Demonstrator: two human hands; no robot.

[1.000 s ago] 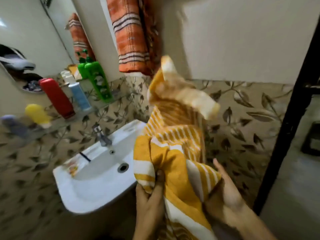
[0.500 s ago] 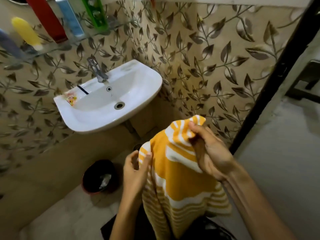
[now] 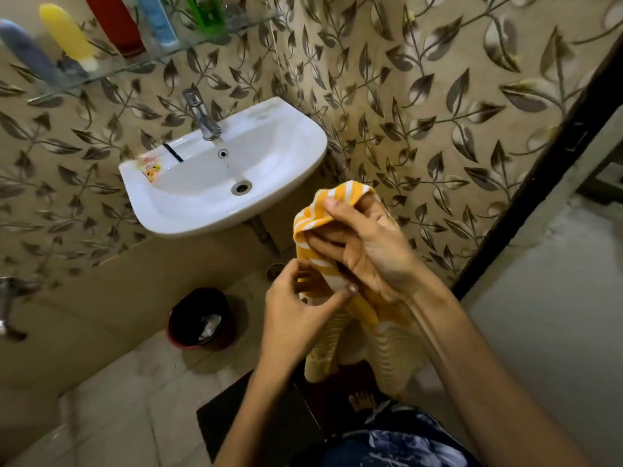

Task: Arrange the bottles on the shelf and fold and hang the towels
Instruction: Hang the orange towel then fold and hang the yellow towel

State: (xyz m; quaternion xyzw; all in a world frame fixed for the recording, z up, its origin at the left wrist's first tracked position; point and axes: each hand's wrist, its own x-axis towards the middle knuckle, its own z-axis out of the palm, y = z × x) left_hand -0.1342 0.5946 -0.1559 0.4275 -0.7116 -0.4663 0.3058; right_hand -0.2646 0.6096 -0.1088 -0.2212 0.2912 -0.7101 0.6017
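A home bathroom: white wall-hung sink [image 3: 188,210] with tap [image 3: 202,119], leaf-patterned tiles [image 3: 421,96], glass shelf [image 3: 151,59] of bottles above the sink.

Right hand [image 3: 367,251] fingers curled in grip, left hand [image 3: 296,311] pinching

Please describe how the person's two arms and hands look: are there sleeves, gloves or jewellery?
Both forearms are bare to the frame's edge: no sleeves and no gloves. The left hand and right hand show no ring, watch or bracelet. Nails are short and unpainted. Below is dark blue clothing with a white pattern.

The hands [image 3: 367,251] have bunched the towel [image 3: 323,210] together.
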